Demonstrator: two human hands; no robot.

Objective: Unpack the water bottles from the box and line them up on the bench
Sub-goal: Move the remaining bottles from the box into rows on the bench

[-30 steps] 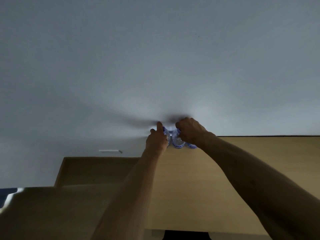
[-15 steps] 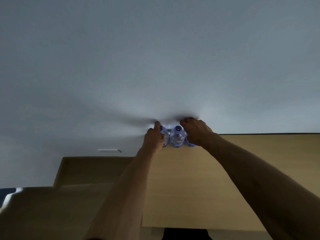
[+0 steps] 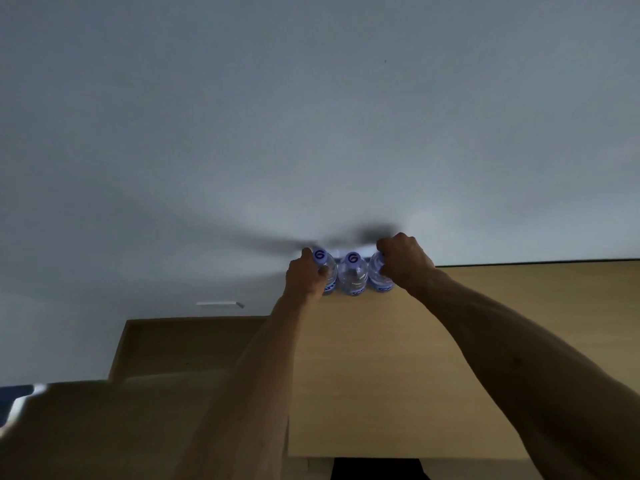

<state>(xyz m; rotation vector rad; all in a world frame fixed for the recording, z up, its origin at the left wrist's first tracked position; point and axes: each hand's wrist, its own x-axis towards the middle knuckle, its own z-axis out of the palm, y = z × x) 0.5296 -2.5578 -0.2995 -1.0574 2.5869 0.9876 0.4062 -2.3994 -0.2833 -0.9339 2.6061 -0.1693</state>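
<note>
Three water bottles [image 3: 352, 277] stand touching at bench [image 3: 485, 341] back edge. Left hand [image 3: 304, 277] and right hand [image 3: 403, 261] each clamp an outer bottle's neck. Full, probably heavyish, slick; shoulders grip best.

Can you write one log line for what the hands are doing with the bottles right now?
left hand grips left bottle | right hand grips right bottle | middle bottle free | bench
</note>
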